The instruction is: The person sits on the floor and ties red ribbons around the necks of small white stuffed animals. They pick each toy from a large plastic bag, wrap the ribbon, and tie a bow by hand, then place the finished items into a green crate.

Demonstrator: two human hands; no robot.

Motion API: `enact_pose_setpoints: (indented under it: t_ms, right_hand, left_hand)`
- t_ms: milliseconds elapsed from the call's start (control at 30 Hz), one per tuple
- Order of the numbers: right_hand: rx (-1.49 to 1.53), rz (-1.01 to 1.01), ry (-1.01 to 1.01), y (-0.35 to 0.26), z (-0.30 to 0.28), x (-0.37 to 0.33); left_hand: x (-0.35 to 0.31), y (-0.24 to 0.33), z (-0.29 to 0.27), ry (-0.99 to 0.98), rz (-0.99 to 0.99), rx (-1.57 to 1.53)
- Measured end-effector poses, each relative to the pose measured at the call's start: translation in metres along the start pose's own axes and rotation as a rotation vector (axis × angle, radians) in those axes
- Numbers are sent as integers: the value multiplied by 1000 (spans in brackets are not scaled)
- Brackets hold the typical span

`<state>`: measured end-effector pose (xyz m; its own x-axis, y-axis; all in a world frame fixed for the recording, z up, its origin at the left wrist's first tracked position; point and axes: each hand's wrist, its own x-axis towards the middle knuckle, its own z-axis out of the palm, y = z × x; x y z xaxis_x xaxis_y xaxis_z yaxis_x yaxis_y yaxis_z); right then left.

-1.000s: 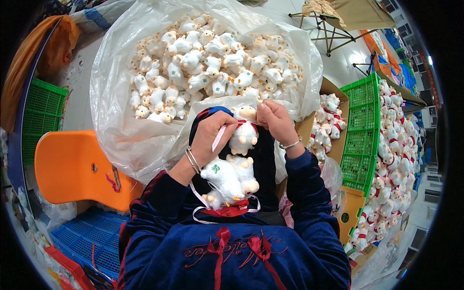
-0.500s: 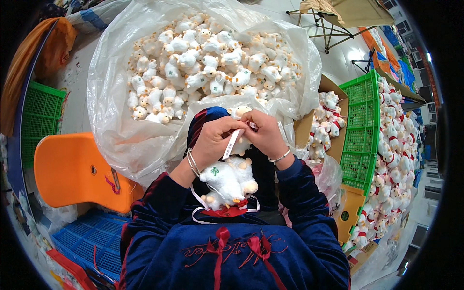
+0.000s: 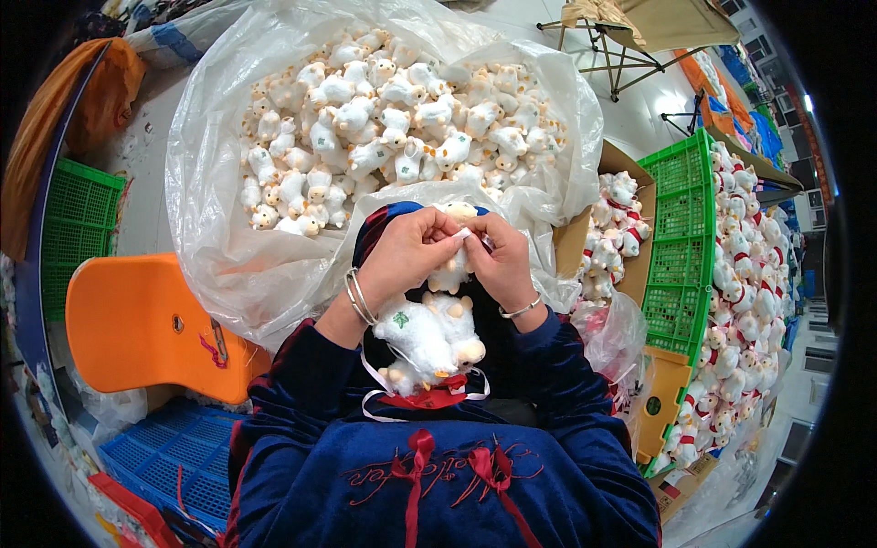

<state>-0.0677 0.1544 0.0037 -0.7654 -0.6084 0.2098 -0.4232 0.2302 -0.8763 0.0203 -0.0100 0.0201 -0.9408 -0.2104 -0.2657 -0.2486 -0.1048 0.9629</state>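
Observation:
My left hand and my right hand meet fingertip to fingertip above my lap, both pinching a small white label strip. Most of the strip is hidden by the fingers. Just behind and below the hands is a white plush animal, partly covered by them. Nearer to me, a plush toy with a green leaf mark lies on my lap against another plush toy. Red fabric and a loop of thin white ribbon lie at their near end.
Ahead, a large clear plastic bag holds a heap of white plush toys. To the right stand a cardboard box and a green crate, with red-scarfed toys beyond. An orange chair and blue crate are at left.
The printed white strip that hung down from my left fingers is now drawn up and mostly hidden between both hands' fingertips. My hands stay close together in nearly the same place.

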Motion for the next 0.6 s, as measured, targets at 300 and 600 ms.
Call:
enact_pose_setpoints:
  t_ms: [300,600]
  right_hand:
    - [222,214,-177,-4,-19,11]
    - [219,256,-223,5,-25,18]
  left_hand:
    - [8,-13,6,38,43,101]
    - [8,-11,9,44,21,146]
